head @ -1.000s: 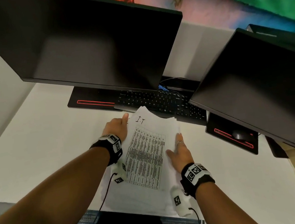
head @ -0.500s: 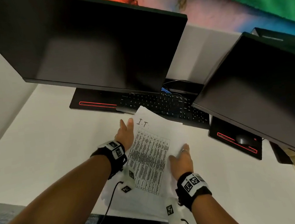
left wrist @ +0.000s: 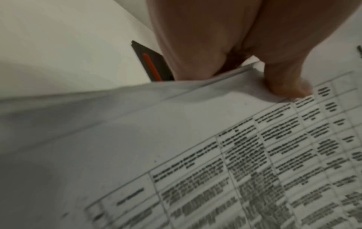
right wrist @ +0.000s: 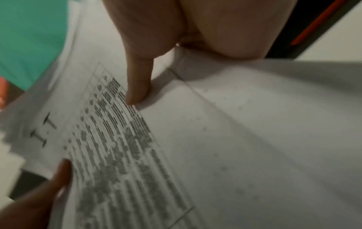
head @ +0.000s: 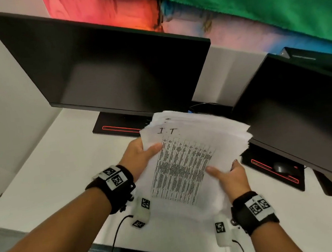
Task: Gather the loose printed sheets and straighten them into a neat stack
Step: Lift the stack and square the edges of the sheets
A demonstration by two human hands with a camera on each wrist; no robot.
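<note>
Both the left hand [head: 138, 157] and right hand [head: 231, 177] pinched the sheets [head: 188, 160] by their side edges above the desk [head: 42, 183]; the far edges looked fanned, so tapping them square seemed wise.

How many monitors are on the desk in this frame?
2. One monitor stands at the far left-centre of the desk; a second monitor stands at the right, cropped by the frame edge. More may sit out of view.
</note>
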